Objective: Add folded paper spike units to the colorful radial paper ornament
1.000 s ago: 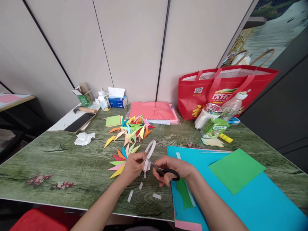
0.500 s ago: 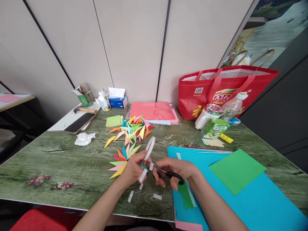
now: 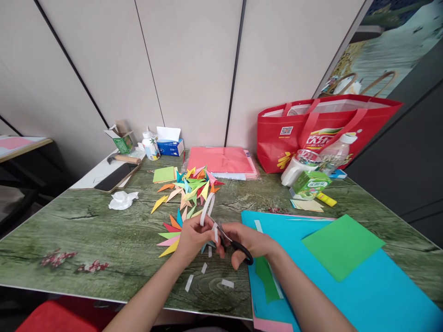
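Craft station in what looks like an office room: plain panelled wall (image 3: 194,69) behind a green wood-grain counter (image 3: 86,240). Coloured paper sheets (image 3: 346,295), folded paper points (image 3: 194,186) and scissors (image 3: 242,251) are out, red shopping bag (image 3: 311,129) at the back.

A single head-worn view looks forward and down from above the desk's (image 3: 104,240) near edge; it faces the far edge and the wall panels (image 3: 194,69); the left hand (image 3: 192,237) and right hand (image 3: 251,240) sit close, low centre.

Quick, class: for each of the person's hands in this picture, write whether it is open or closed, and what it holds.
Left hand: closed, pinching the white paper strip.
Right hand: closed on the scissors.
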Available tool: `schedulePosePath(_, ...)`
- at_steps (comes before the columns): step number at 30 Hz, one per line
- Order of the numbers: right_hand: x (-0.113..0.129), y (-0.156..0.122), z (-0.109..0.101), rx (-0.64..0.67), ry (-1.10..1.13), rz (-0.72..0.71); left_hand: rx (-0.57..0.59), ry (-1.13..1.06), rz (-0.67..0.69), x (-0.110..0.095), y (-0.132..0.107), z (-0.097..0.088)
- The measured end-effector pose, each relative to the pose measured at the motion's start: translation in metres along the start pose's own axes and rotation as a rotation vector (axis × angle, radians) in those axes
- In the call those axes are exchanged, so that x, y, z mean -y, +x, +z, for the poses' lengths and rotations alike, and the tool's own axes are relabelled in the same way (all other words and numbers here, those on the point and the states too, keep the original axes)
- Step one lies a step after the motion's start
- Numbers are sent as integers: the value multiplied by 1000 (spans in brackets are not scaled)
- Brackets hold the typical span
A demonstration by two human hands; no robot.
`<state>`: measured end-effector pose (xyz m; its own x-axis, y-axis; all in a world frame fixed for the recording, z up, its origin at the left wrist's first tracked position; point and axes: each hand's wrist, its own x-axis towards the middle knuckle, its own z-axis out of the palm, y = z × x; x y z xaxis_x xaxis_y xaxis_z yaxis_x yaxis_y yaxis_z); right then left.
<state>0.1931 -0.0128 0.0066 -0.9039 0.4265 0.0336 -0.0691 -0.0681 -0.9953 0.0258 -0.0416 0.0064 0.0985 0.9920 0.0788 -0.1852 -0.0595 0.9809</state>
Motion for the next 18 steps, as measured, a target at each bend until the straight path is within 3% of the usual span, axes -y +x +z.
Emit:
schedulePosePath(3,-1,2,3,-52,-18,2,-57,-5,8,-4,0,2)
schedulePosePath(7,1,1,-1,-248,-150,3,-99,4,61,-4,1,1)
schedulePosePath(10,-2,-4,-16,-533,-257,-66,-62,58,81,0,1,-1)
schedulePosePath(12,-7,-9,-31,-838,-417,-48,-8,159,53,-1,1,-1)
schedulePosePath(14,-14,-15,-46,-1151,-678,133,61,313,21,-4,3,1)
schedulePosePath(15,-17,-17,-51,-1246,-810,271,98,399,17,-7,4,2)
schedulePosePath(18,-22,-22,-58,-1290,-1065,605,244,628,101,-16,11,6)
